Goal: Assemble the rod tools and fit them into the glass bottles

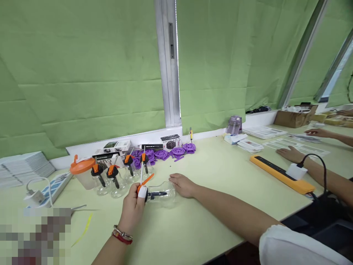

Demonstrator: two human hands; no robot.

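Note:
A clear plastic bottle (162, 194) lies on its side on the pale table (220, 191), its black-and-orange cap with a white straw pointing left. My left hand (132, 210) is closed around the cap end, a white-taped finger pressed against the cap. My right hand (183, 185) rests on the bottle's base, fingers curled over it. Just behind stand several upright clear bottles (114, 182) with the same orange-and-black caps.
An orange-lidded container (81, 173) stands left of the bottles. Purple plastic parts (171, 151) and small boxes (117, 146) lie by the wall. A power strip (53, 186) is at left. Another person's hands (291, 154) work at right near an orange bar (278, 172).

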